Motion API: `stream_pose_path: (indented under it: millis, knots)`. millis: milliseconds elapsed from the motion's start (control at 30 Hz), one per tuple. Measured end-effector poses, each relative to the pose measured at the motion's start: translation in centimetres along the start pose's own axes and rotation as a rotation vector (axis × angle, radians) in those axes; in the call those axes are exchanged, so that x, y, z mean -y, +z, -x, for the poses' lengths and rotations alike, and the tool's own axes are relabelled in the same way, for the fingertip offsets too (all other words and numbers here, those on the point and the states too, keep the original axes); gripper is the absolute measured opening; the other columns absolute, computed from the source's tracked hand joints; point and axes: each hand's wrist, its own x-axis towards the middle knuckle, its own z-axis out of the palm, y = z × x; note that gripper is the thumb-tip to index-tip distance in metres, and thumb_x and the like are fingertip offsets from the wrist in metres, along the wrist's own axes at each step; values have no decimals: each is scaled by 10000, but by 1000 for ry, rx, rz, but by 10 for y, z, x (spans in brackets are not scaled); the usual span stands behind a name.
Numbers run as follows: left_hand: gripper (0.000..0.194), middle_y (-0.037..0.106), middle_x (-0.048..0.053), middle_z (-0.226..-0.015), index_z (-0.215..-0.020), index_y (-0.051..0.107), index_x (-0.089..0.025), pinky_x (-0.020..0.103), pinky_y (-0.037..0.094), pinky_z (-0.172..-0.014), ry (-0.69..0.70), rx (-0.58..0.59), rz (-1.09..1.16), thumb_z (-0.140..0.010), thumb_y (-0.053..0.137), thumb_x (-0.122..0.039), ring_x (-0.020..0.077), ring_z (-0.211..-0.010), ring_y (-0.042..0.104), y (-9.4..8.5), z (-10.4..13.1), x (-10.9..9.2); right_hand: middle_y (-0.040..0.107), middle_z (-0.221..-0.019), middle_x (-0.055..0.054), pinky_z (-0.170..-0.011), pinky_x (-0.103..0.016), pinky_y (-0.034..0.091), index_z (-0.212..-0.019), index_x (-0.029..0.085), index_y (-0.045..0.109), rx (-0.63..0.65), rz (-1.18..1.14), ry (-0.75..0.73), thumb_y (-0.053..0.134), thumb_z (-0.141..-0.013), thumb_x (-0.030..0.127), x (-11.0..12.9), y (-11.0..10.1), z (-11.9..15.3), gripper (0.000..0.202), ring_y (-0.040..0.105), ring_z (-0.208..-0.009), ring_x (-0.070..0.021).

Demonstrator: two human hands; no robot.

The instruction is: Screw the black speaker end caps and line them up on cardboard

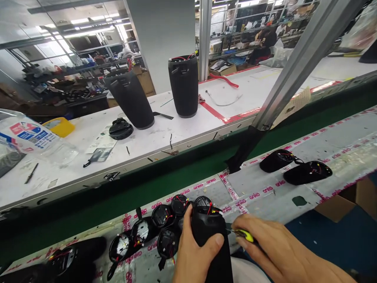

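A black cylindrical housing (216,243) with red and yellow wires at its top stands at the lower centre. Around its left side wraps my left hand (196,247), thumb across the front. At its right, my right hand (272,239) is closed on a yellow-and-black handled tool (244,235), whose thin metal tip points at the housing's upper right side. Whether the tip touches the housing is hard to tell. Left of my left hand, several similar open-topped housings (162,215) with loose wires are grouped close together.
Two housings lie on the near surface at right (308,173). Beyond the green belt (165,179), a white bench (153,137) holds two tall black cylinders (183,88), a plastic bottle (35,137) and a black round part (120,129). A metal post (290,78) slants across the right.
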Motion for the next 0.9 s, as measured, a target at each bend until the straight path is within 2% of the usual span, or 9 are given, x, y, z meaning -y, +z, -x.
stream_pose_path:
  millis: [100,200,300,400,567,700,800,900]
  knots:
    - [1081,689,222,-1497,-1628,427,-155,637,420,-1235,-23,-5,-99,-696,824,-533,451,-1451,597,1,6,-5,777,-964,1,-633,-317,572,-1177,271,560,67,128,-114,401,-1103,199,5,3,-11,190,774,-773,-182]
    - [1057,658,226,-1536,-1625,429,-139,636,353,-1273,-23,-7,-185,-700,796,-494,447,-1495,549,1,8,-10,709,-875,20,-579,-367,500,-1097,251,530,170,243,-189,476,-989,70,1,11,-16,217,707,-680,-203]
    - [1053,639,233,-1557,-1623,439,-133,650,309,-1283,-19,-14,-210,-696,791,-489,459,-1505,527,2,10,-14,675,-871,24,-570,-399,434,-1073,249,519,202,359,-255,558,-889,32,-5,16,-17,287,657,-657,-227]
    - [1057,654,232,-1542,-1617,456,-131,650,320,-1267,-11,-32,-208,-686,809,-486,473,-1476,550,3,12,-15,655,-868,28,-566,-405,389,-1032,258,504,238,403,-297,608,-829,28,-7,15,-18,324,632,-657,-231]
    - [1024,655,221,-1542,-1612,473,-151,634,340,-1243,-2,-49,-221,-687,800,-445,464,-1449,570,5,13,-11,638,-839,33,-549,-406,360,-996,259,500,231,424,-321,668,-734,21,-4,9,-19,392,606,-633,-226]
    - [1027,655,219,-1547,-1613,479,-194,641,374,-1218,7,-100,-271,-673,822,-424,479,-1446,576,7,15,-9,624,-813,22,-533,-394,367,-976,248,527,177,476,-334,680,-658,42,1,6,-19,410,585,-613,-221]
    - [1025,655,234,-1542,-1612,472,-201,661,401,-1190,2,-124,-327,-678,821,-439,495,-1442,583,9,17,-8,599,-773,10,-494,-388,330,-954,241,542,128,513,-336,664,-615,49,5,5,-19,408,558,-587,-216]
    - [1015,663,248,-1524,-1604,467,-187,665,429,-1166,9,-130,-362,-675,798,-430,506,-1422,601,11,18,-6,582,-756,-3,-468,-404,274,-928,241,555,138,549,-358,654,-590,59,8,5,-19,397,538,-576,-223]
